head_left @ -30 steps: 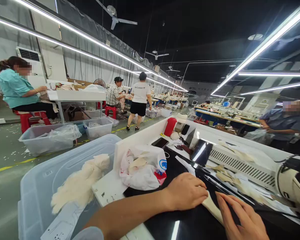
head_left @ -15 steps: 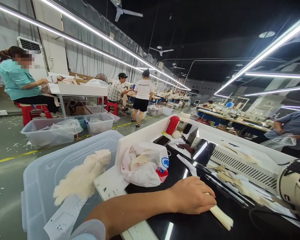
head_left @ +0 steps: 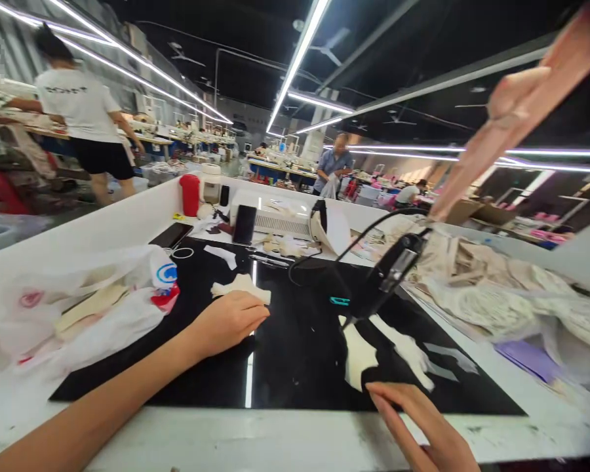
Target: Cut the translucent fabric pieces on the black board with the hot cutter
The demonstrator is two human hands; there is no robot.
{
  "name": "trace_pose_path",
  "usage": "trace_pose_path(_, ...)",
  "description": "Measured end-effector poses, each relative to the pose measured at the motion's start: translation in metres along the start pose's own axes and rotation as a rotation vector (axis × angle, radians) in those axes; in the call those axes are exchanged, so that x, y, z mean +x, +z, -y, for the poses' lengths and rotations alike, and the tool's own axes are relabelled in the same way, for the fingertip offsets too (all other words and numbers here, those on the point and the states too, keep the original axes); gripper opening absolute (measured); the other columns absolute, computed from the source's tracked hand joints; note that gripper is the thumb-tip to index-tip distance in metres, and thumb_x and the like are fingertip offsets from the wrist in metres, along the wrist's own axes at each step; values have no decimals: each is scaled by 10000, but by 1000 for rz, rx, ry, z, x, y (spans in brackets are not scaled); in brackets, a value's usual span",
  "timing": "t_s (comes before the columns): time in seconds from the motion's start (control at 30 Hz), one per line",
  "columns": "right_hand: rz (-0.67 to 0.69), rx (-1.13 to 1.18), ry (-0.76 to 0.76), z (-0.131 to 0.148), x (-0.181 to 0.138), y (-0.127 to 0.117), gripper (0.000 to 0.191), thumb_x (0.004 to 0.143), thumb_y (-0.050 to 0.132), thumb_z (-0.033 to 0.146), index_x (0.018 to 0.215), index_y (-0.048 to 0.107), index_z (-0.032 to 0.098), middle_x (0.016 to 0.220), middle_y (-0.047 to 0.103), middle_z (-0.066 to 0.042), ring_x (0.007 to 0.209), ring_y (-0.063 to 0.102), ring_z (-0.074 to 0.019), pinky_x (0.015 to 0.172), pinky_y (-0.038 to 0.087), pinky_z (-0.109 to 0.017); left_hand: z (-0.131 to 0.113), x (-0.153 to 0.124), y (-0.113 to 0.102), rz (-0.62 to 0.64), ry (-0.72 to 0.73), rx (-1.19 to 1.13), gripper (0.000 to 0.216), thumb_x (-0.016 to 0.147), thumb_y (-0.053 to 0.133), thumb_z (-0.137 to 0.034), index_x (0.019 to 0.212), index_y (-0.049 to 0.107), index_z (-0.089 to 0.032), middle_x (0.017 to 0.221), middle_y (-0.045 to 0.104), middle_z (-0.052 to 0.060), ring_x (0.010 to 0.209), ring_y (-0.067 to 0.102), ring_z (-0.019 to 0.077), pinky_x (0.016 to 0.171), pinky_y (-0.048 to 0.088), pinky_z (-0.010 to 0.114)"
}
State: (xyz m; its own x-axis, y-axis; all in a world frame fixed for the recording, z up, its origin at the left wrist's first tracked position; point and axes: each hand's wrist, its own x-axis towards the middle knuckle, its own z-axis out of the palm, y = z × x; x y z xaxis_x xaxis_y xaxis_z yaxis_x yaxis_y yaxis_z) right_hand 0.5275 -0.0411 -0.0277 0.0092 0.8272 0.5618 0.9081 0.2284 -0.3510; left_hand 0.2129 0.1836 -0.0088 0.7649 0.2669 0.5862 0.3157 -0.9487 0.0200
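Cream piece (head_left: 360,356): lies on the black mat (head_left: 295,357), long axis running away from the near edge, far tip leaning left. By its near corner, right hand (head_left: 423,419), thumb and forefinger nearly meeting; cannot tell if pinching. Left hand (head_left: 230,321): curled over a second piece (head_left: 240,283), grip hidden.

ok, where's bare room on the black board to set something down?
Nearly bare: the middle of the black board, between the left hand and the cream piece by the right hand. Crowded: right side, more pale pieces; left side, plastic bag.
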Motion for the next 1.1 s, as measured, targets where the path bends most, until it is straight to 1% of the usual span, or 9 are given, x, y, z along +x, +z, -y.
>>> trace_pose_path(0.1,-42,32,121,-19,-7,-7,192,990,630,432,1041,773,314,1021,799,-34,936,776,-206,640,620,-199,-23,4,3,72,76,-30,249,1094,436,-211,1068,683,-195,936,711,26,862,656,160,819,490,296)
trace_pose_path(0.2,-24,109,243,-25,-6,1,240,993,610,482,1025,771,307,1042,786,-50,925,761,-214,529,579,-201,-51,11,9,170,187,5,220,1066,464,-171,977,664,-197,794,660,6,734,601,163,701,432,309)
trace_pose_path(0.27,11,144,276,-25,-2,8,267,1000,590,504,1032,765,304,1048,773,-60,902,746,-217,505,559,-216,-68,18,13,219,237,16,188,1043,497,-155,929,641,-198,777,646,4,712,581,168,665,397,324)
trace_pose_path(0.4,27,130,221,-24,6,19,293,1019,556,515,1018,743,289,1006,747,-64,905,710,-227,722,604,-301,-90,30,25,273,234,-21,116,1026,532,-153,1017,637,-201,817,652,0,730,601,175,633,374,329)
trace_pose_path(0.47,36,92,174,-24,8,23,290,1019,559,523,1045,727,288,1000,736,-58,892,693,-226,770,594,-332,-98,36,32,283,200,-29,135,1032,522,-156,1072,640,-206,829,652,-3,715,604,173,616,373,329)
trace_pose_path(0.67,21,-75,1,-14,9,37,280,1002,610,478,1150,689,253,1009,716,-70,892,684,-246,796,562,-379,-110,44,53,311,79,-18,124,1022,533,-157,987,645,-197,847,669,4,729,647,186,618,427,325)
trace_pose_path(0.77,0,-146,-30,-10,10,44,198,1041,544,354,1072,694,229,966,706,-75,844,668,-235,792,533,-381,-110,42,60,302,20,-71,154,1033,522,-174,1075,668,-200,881,694,12,766,677,191,647,469,311)
trace_pose_path(0.9,-28,-161,-52,-9,11,45,252,1072,452,258,1015,696,227,947,712,-67,829,662,-219,811,512,-377,-108,38,65,245,-26,-154,238,1072,461,-226,1159,683,-213,896,706,22,787,691,182,696,509,297)
trace_pose_path(1.1,-19,-119,-4,-11,12,38,232,1052,527,403,1121,674,237,1008,712,-65,875,670,-222,780,536,-358,-108,38,64,234,-19,-186,253,1074,450,-232,1161,688,-216,891,694,20,790,684,186,702,510,303)
